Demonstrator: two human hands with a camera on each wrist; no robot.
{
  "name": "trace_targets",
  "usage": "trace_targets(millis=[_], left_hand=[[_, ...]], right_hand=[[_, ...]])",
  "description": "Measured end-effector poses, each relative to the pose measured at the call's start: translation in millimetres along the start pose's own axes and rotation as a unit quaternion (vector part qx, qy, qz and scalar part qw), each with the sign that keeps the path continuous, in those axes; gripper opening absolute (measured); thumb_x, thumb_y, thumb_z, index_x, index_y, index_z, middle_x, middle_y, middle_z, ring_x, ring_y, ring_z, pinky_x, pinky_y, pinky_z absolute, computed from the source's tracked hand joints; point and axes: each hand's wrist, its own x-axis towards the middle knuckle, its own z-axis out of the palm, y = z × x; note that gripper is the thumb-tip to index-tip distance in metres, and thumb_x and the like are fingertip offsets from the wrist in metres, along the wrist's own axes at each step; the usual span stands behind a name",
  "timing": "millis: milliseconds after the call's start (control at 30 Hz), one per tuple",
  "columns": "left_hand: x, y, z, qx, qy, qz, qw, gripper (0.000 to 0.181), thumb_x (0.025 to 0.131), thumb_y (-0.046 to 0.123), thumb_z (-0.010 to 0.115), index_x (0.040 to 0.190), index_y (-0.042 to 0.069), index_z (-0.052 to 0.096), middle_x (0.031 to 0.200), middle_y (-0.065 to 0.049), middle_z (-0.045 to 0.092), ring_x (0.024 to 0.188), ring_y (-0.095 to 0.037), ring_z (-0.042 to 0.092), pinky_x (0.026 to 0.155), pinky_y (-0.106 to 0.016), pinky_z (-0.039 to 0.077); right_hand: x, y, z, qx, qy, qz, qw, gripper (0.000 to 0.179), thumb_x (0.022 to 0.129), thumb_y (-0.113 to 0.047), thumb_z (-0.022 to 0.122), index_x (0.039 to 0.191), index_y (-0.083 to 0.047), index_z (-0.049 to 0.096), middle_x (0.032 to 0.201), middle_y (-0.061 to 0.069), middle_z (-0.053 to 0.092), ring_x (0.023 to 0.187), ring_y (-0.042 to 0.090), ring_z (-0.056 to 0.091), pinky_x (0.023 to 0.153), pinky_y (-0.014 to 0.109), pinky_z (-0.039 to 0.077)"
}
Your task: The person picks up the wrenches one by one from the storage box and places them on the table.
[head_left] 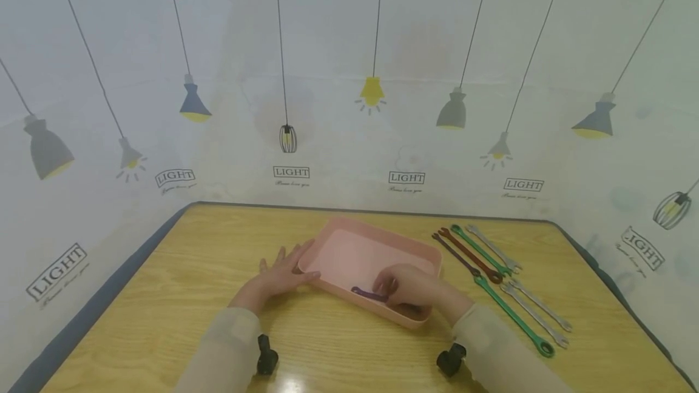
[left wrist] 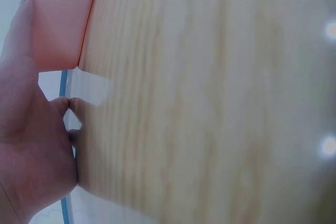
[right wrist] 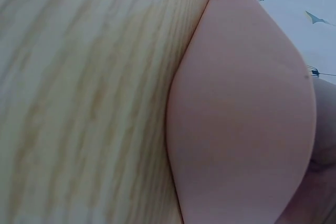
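A shallow pink tray (head_left: 349, 253) lies at an angle on the wooden table. At its left end my left hand (head_left: 281, 275) rests with spread fingers, the thumb against the near rim. My right hand (head_left: 412, 287) reaches inside the tray near its front right corner. There its fingers pinch a small purple wrench (head_left: 363, 293), whose left end shows along the front wall; the rest is hidden by the hand. In the right wrist view the tray's outer wall (right wrist: 241, 103) covers the fingers and the wrench. The left wrist view shows the left thumb (left wrist: 21, 30) along the tray's wall.
Right of the tray lie several wrenches in two slanted groups: a dark purple one (head_left: 455, 255), a red-brown one (head_left: 471, 255), green ones (head_left: 513, 314) and silver ones (head_left: 535, 313). A pale lamp-print sheet (head_left: 338, 138) stands around the table's back and sides.
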Motion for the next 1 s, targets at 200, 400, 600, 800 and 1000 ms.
trace_targets(millis=[200,400,600,800,1000], left_hand=[[0.2,0.1,-0.1,0.007,0.003,0.001,1.0000,0.080,0.093,0.056,0.056,0.157,0.032,0.015,0.161,-0.017,0.009,0.145,-0.044,-0.009,0.103,-0.071,-0.016],[1.2,-0.8,0.4,0.005,0.003,0.002,1.0000,0.081,0.092,0.057,0.057,0.157,0.032,0.015,0.161,-0.017,0.010,0.145,-0.044,-0.009,0.103,-0.072,-0.016],[-1.0,0.3,0.5,0.009,0.006,0.005,0.9999,0.082,0.092,0.057,0.056,0.158,0.030,0.016,0.161,-0.018,0.010,0.144,-0.045,-0.008,0.103,-0.072,-0.015],[-2.0,1.2,1.1,0.003,0.002,0.003,1.0000,0.082,0.092,0.057,0.057,0.158,0.030,0.015,0.161,-0.018,0.009,0.144,-0.045,-0.008,0.103,-0.071,-0.016],[-2.4,3.1,-0.3,-0.002,0.004,0.001,1.0000,0.081,0.092,0.055,0.057,0.157,0.031,0.016,0.161,-0.018,0.009,0.144,-0.044,-0.010,0.103,-0.071,-0.016]], right_hand=[[0.4,0,0,-0.011,-0.008,-0.001,0.9999,0.025,0.080,-0.003,0.077,0.096,-0.022,0.071,0.088,-0.012,0.066,0.085,0.010,0.062,0.083,0.036,0.052],[0.6,-3,-2,-0.021,-0.035,0.010,0.9991,0.026,0.079,-0.004,0.076,0.094,-0.024,0.072,0.087,-0.012,0.066,0.086,0.011,0.061,0.084,0.039,0.051],[0.0,-4,-3,-0.010,-0.042,0.017,0.9989,0.024,0.079,-0.004,0.076,0.095,-0.022,0.072,0.089,-0.011,0.067,0.089,0.012,0.061,0.089,0.043,0.049],[-3.1,-5,-7,0.000,-0.021,0.007,0.9998,0.028,0.076,-0.002,0.077,0.096,-0.021,0.072,0.086,-0.008,0.064,0.084,0.015,0.059,0.078,0.039,0.050],[-5.4,-9,-17,-0.003,0.001,-0.002,1.0000,0.031,0.080,-0.001,0.074,0.098,-0.026,0.073,0.085,-0.008,0.064,0.079,0.014,0.060,0.065,0.032,0.052]])
